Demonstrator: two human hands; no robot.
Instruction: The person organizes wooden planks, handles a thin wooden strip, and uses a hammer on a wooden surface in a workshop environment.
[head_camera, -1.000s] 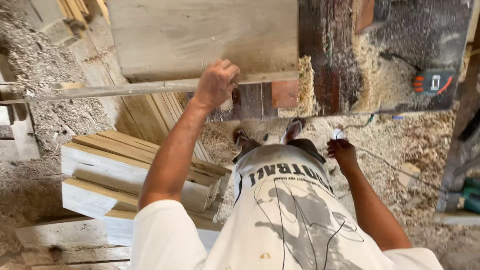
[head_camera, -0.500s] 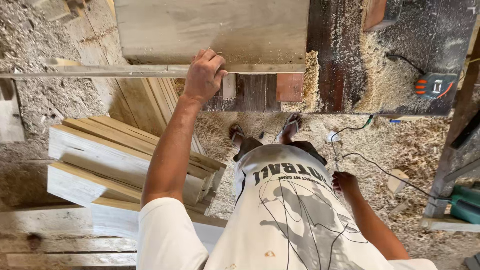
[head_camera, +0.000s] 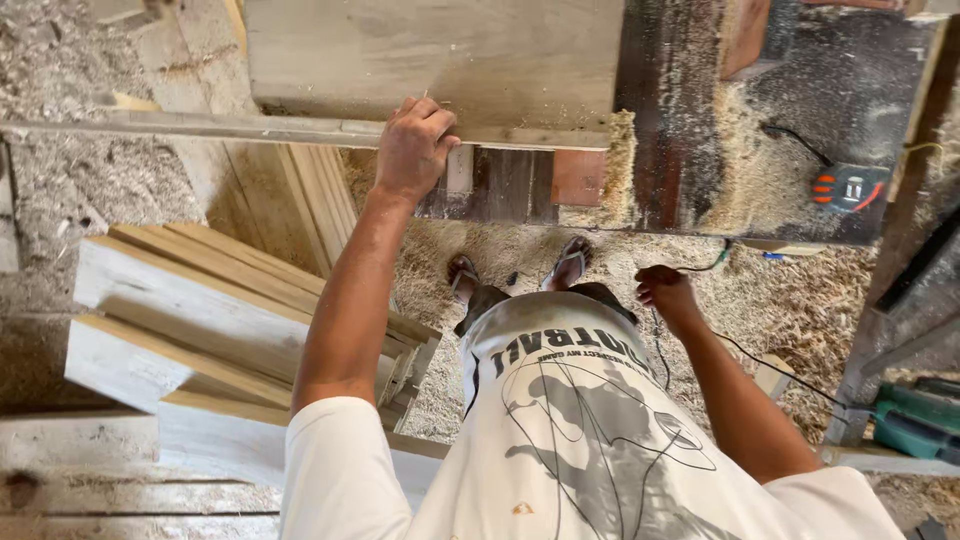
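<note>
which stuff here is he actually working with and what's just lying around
In hand:
left hand gripping the long thin wood strip
wide board just behind it

Lying about:
stacked planks
tape measure
green power tool
sawdust
right hand, empty

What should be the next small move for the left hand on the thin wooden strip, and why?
Probably draw the thin wooden strip sideways, away from the wide board. The left hand grips the strip where it lies along the board's near edge, and its long end already juts out to the left over the sawdust. The right hand hangs free by the hip, holding nothing.
</note>
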